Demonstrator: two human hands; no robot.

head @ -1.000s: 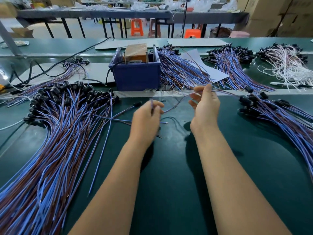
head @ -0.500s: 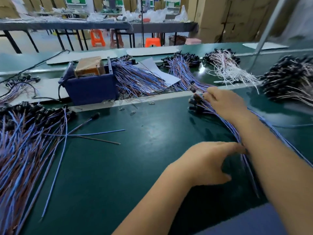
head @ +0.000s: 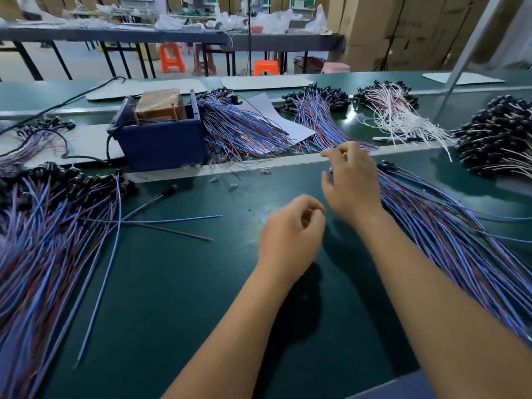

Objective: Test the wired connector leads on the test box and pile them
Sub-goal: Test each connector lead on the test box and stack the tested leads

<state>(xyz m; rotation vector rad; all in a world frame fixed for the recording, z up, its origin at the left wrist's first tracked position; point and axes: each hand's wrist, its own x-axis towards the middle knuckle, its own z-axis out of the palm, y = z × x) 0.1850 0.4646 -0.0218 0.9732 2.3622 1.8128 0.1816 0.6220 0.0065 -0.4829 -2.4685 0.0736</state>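
Hovering right hand [head: 352,185], fingers loosely curled and empty, beside the blue-and-brown wired lead pile [head: 449,234] fanning rightward; left hand [head: 290,240] also curled, empty, farther.

Smooth, faintly glossy dark green bench mat [head: 178,298]; matt dark blue plastic test box [head: 161,145]; blue and brown plastic-sheathed leads [head: 449,234]; white paper sheet [head: 276,119]
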